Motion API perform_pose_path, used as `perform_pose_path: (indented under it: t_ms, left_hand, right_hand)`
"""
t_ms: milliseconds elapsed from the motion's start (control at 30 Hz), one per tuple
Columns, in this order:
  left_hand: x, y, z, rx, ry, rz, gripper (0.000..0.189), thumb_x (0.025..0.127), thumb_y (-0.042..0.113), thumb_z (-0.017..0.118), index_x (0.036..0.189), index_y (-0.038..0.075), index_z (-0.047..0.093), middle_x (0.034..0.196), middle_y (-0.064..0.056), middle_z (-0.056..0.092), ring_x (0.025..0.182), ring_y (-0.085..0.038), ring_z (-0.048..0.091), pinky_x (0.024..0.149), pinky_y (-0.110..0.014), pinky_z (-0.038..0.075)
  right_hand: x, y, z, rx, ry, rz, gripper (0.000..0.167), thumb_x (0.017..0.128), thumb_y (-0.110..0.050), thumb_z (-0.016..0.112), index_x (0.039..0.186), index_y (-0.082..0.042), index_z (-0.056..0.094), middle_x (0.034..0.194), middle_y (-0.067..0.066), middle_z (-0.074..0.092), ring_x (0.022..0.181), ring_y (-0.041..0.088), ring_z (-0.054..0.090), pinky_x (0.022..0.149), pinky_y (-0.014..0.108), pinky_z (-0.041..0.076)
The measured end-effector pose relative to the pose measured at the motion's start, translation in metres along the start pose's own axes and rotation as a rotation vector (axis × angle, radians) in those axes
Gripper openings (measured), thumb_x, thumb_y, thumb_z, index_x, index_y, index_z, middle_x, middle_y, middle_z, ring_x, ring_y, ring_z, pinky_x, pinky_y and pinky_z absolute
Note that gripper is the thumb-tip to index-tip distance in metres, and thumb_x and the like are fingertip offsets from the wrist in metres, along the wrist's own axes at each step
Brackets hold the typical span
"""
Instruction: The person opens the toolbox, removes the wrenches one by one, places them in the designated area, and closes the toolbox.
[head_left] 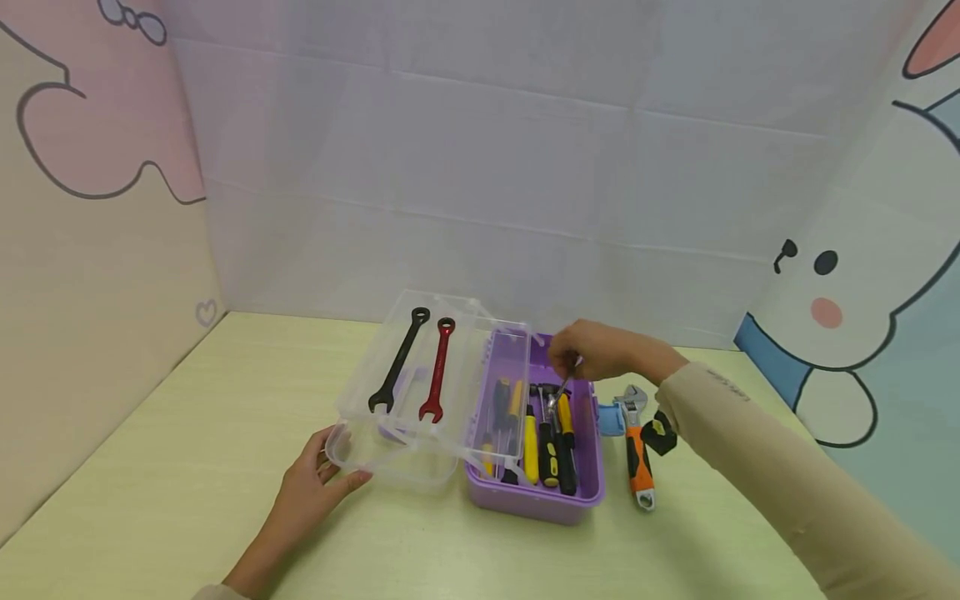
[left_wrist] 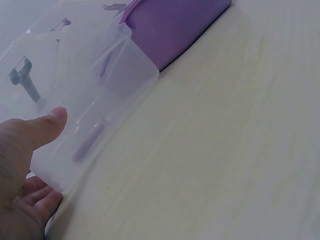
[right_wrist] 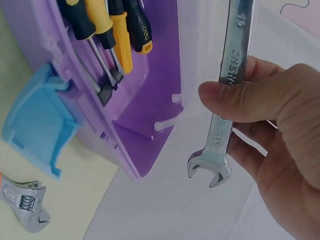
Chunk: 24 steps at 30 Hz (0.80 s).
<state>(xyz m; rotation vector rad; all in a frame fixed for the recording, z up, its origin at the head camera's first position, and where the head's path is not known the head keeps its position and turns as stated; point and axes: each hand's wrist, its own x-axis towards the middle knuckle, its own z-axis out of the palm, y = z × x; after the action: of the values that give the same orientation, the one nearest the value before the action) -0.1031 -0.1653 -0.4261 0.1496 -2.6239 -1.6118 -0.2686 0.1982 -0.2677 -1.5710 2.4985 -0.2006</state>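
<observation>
My right hand [head_left: 588,350] pinches a silver open-end wrench [right_wrist: 214,145] between thumb and fingers, over the far end of the purple toolbox [head_left: 528,502]. In the right wrist view the wrench's open jaw points down, beside the box's end wall. Inside the box lie screwdrivers [right_wrist: 105,30] with yellow and black handles, among other tools. The toolbox's clear lid [head_left: 427,471] is swung out to the left. A black wrench [head_left: 400,367] and a red wrench [head_left: 438,371] lie on it. My left hand [head_left: 309,485] holds the lid's near left corner, thumb in front and fingers behind.
An adjustable wrench [head_left: 640,458] with an orange and black handle lies right of the toolbox. A blue latch [head_left: 612,420] sticks out from the box's right side. A black and yellow object [head_left: 660,435] shows beside my right sleeve. A white sheet [head_left: 480,183] hangs behind the table.
</observation>
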Motion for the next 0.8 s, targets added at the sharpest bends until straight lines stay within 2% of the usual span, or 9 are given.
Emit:
perform_pose_path:
  t_ms: [500, 800]
  left_hand:
    - [0.001, 0.0, 0.0, 0.009, -0.001, 0.009, 0.079, 0.082, 0.025, 0.077, 0.142, 0.002, 0.031, 0.142, -0.025, 0.042, 0.128, -0.041, 0.047, 0.103, -0.041, 0.046]
    - [0.002, -0.002, 0.001, 0.0, 0.009, 0.017, 0.078, 0.081, 0.024, 0.077, 0.141, 0.003, 0.032, 0.141, -0.025, 0.043, 0.127, -0.041, 0.048, 0.103, -0.041, 0.047]
  right_hand:
    - [-0.034, 0.013, 0.003, 0.034, -0.001, 0.109, 0.028, 0.072, 0.013, 0.064, 0.071, -0.013, 0.057, 0.068, -0.006, 0.053, 0.064, 0.004, 0.046, 0.056, 0.02, 0.046]
    - [-0.05, 0.019, 0.005, 0.049, -0.006, 0.172, 0.026, 0.071, 0.012, 0.067, 0.072, -0.013, 0.059, 0.07, -0.007, 0.056, 0.067, 0.003, 0.052, 0.06, 0.021, 0.051]
